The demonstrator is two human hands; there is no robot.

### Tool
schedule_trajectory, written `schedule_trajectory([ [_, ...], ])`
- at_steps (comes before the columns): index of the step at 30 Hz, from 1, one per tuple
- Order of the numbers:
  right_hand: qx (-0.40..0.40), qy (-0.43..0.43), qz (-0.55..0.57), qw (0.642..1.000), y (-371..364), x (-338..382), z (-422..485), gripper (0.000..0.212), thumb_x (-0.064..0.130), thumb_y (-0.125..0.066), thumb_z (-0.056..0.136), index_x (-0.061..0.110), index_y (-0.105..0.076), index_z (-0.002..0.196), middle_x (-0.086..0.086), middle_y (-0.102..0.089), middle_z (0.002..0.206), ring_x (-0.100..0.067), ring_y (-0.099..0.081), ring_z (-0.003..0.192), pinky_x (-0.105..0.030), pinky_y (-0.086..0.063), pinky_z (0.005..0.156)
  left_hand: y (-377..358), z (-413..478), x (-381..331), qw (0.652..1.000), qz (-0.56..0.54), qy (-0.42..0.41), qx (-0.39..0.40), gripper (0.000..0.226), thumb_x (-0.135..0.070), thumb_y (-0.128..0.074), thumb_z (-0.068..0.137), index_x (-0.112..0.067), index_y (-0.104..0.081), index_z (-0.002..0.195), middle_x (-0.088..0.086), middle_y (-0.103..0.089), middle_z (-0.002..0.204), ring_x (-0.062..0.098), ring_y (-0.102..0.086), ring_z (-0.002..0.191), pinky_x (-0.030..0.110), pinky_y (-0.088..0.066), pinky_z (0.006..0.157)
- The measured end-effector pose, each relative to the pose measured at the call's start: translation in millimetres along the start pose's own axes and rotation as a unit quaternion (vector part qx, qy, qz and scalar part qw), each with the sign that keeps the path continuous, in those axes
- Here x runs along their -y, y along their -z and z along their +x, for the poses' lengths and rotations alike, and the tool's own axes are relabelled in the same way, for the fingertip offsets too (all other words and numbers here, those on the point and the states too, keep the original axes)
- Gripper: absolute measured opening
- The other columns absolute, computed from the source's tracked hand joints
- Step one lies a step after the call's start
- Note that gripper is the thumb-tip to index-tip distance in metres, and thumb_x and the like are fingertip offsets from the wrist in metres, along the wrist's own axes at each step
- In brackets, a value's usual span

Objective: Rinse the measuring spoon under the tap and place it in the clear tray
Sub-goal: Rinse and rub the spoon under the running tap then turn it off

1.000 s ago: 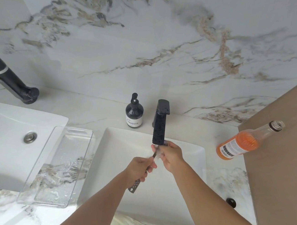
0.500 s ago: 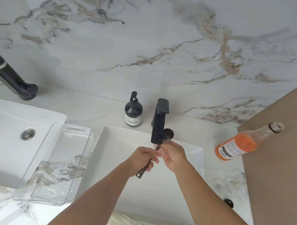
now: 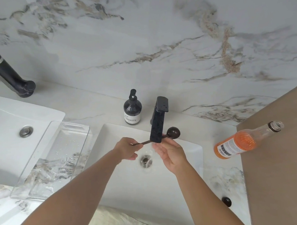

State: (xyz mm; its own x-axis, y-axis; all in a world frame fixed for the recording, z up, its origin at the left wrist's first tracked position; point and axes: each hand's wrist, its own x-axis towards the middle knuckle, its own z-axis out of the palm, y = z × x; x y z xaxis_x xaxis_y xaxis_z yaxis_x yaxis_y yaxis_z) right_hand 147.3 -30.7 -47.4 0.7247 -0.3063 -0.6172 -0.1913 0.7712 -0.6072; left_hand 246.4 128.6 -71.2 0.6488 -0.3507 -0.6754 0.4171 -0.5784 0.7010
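My left hand [image 3: 126, 149] grips the thin handle of a dark measuring spoon [image 3: 172, 132], which lies level across the white sink [image 3: 188, 162]. The round bowl of the spoon shows to the right of the black tap [image 3: 158, 124], whose spout hides the handle's middle. My right hand [image 3: 171, 153] is below the spout with its fingers apart and its fingertips near the handle; I cannot tell whether they touch it. The clear tray [image 3: 40, 157] lies to the left, across the counter and the edge of a second sink, with water drops in it.
A dark soap pump bottle [image 3: 132, 108] stands behind the sink, left of the tap. An orange-filled glass bottle [image 3: 243, 141] lies on its side at the right, by a brown panel [image 3: 282, 154]. A second black tap [image 3: 5, 71] and sink [image 3: 5, 125] are at far left. The drain [image 3: 145, 160] shows between my hands.
The spoon has swung from a steep slant to level, its bowl now out to the right of the spout. My right hand has let go of the bowl and dropped lower and open.
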Motion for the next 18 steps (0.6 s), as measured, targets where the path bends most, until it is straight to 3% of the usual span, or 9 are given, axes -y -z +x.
schedule_trajectory([
  [2,-0.002,0.024,-0.021,0.999,0,2,-2,0.013,-0.01,-0.074,0.078,0.0,-0.075,0.085,-0.01,-0.077,0.098,-0.023,-0.073,0.087,-0.028,-0.06,0.079,-14,2,2,0.999,-0.044,0.013,0.01,0.014,-0.02,-0.066,0.09,-0.007,-0.069,0.09,0.013,-0.062,0.09,0.027,-0.068,0.076,0.039,-0.062,0.082],
  [4,-0.007,0.069,-0.046,0.997,1,3,-4,0.008,-0.008,-0.072,0.081,0.0,-0.071,0.082,-0.006,-0.077,0.095,-0.021,-0.07,0.08,-0.026,-0.059,0.079,-29,3,1,0.997,-0.068,0.027,0.034,0.015,-0.023,-0.063,0.093,-0.009,-0.067,0.098,0.012,-0.058,0.095,0.025,-0.065,0.08,0.035,-0.06,0.081],
  [7,-0.027,0.121,-0.095,0.988,7,5,-10,0.012,-0.009,-0.065,0.087,0.0,-0.072,0.085,-0.002,-0.079,0.094,-0.016,-0.073,0.086,-0.026,-0.06,0.08,-49,4,-6,0.99,-0.126,0.033,0.062,0.019,-0.027,-0.063,0.094,-0.013,-0.064,0.107,0.009,-0.053,0.101,0.026,-0.056,0.087,0.033,-0.057,0.081],
  [10,-0.033,0.154,-0.158,0.975,12,8,-17,0.019,-0.01,-0.065,0.087,0.005,-0.076,0.09,0.0,-0.08,0.09,-0.016,-0.073,0.088,-0.032,-0.058,0.089,-61,4,-14,0.985,-0.151,0.034,0.072,0.019,-0.025,-0.062,0.095,-0.015,-0.062,0.112,0.006,-0.049,0.098,0.022,-0.049,0.082,0.031,-0.057,0.076],
  [12,-0.028,0.176,-0.182,0.967,14,9,-21,0.018,-0.01,-0.066,0.086,0.004,-0.077,0.091,-0.001,-0.079,0.09,-0.019,-0.072,0.09,-0.035,-0.055,0.094,-64,5,-15,0.982,-0.165,0.031,0.083,0.023,-0.022,-0.062,0.095,-0.014,-0.062,0.116,0.004,-0.049,0.096,0.019,-0.05,0.083,0.033,-0.057,0.081],
  [15,-0.023,0.188,-0.157,0.969,18,10,-24,0.014,-0.007,-0.068,0.086,0.003,-0.077,0.089,-0.003,-0.079,0.094,-0.019,-0.072,0.092,-0.033,-0.056,0.093,-61,5,-14,0.976,-0.209,-0.012,0.062,0.011,-0.008,-0.068,0.089,-0.01,-0.067,0.1,0.006,-0.056,0.088,0.023,-0.055,0.086,0.036,-0.056,0.089],
  [18,-0.048,0.151,-0.032,0.987,22,11,-22,0.011,-0.004,-0.066,0.088,0.003,-0.075,0.089,-0.006,-0.076,0.094,-0.016,-0.073,0.087,-0.028,-0.06,0.083,-45,4,-9,0.96,-0.275,-0.045,0.035,0.013,0.005,-0.075,0.079,-0.008,-0.073,0.076,0.01,-0.062,0.075,0.026,-0.057,0.076,0.032,-0.056,0.084],
])
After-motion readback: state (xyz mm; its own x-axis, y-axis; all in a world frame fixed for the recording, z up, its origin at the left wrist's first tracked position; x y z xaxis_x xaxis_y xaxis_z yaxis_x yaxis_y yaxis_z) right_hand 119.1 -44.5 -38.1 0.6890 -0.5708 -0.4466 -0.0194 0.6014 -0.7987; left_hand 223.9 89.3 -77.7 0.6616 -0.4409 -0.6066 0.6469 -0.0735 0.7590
